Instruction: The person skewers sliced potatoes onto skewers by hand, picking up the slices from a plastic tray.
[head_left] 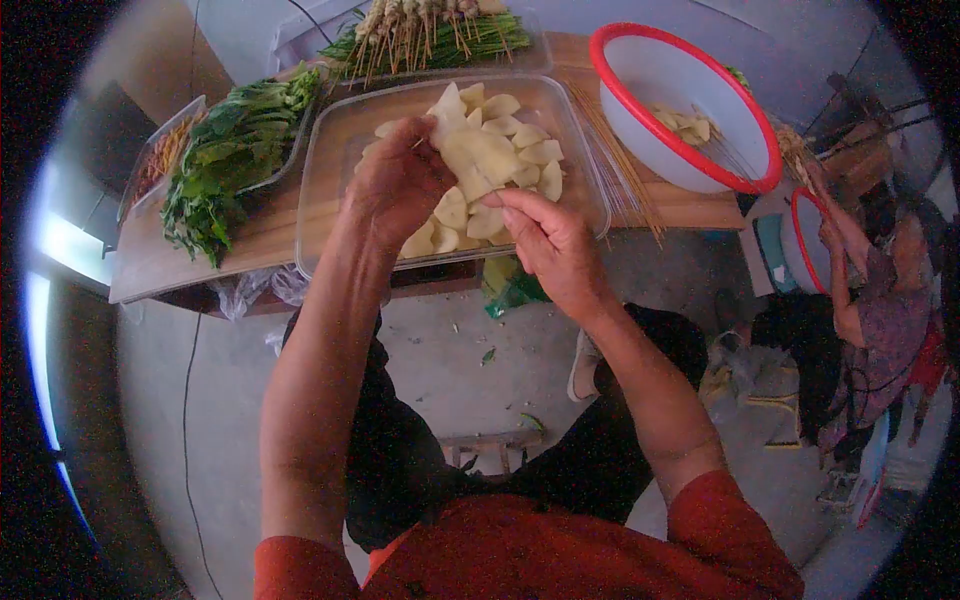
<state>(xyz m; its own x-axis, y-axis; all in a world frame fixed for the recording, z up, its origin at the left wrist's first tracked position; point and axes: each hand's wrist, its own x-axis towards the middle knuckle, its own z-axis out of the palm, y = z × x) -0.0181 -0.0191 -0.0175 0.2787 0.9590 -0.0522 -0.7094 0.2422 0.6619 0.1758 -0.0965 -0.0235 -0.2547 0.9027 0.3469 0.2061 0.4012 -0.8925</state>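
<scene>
My left hand (400, 180) is closed on pale potato slices (478, 160), held up over a clear plastic tray (308, 200). My right hand (552, 245) pinches the near end of a thin bamboo skewer (487, 182), with thumb and forefinger together. The skewer runs up toward the held slices; its far end is hidden, so I cannot tell how deep it goes in. Many loose potato slices (540, 152) lie in the tray below and around my hands.
Bare bamboo skewers (620, 165) lie right of the tray, beside a red-rimmed white basin (610, 85) holding slices. Leafy greens (235, 145) fill a tray at left; filled skewers (415, 25) lie at the back. Another person (885, 310) sits at right.
</scene>
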